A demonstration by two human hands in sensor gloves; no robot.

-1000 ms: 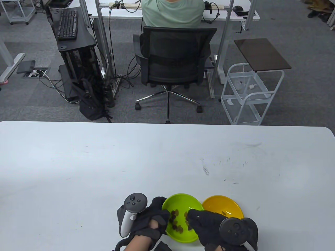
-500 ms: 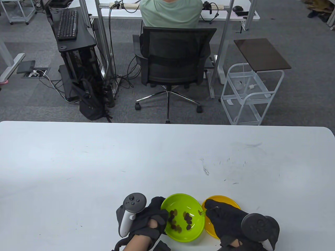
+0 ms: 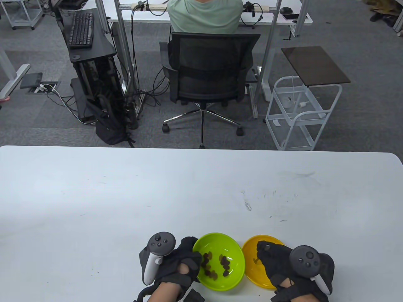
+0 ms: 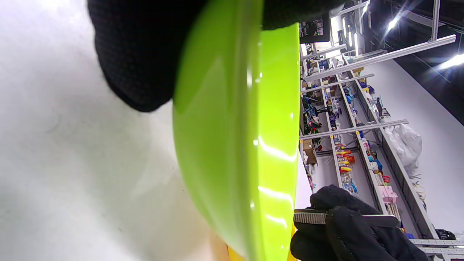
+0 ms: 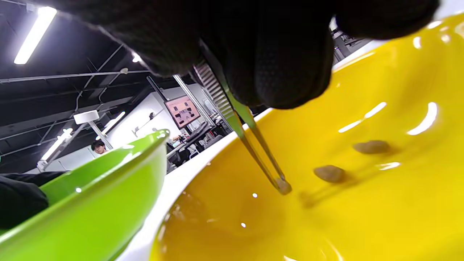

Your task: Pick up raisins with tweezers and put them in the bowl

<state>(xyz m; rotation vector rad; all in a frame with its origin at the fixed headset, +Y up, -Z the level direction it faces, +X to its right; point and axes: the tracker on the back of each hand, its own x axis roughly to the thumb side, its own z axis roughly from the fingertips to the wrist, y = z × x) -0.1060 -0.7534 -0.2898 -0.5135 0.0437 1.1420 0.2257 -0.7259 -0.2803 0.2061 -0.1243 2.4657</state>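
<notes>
Since a second ago, the right hand (image 3: 285, 267) has shifted from over the green bowl (image 3: 234, 251) to over the yellow bowl (image 3: 252, 248), which sits just right of it. That hand pinches the tweezers (image 5: 246, 141); their long axis slants steeply down, tips together and pointing into the yellow bowl, with a small raisin (image 5: 284, 186) seemingly held between them. Two raisins (image 5: 330, 173) lie on the yellow bowl's floor beside the tips. More raisins sit clustered in the green bowl. The left hand (image 3: 181, 264) grips the green bowl's left rim. No writing is legible.
</notes>
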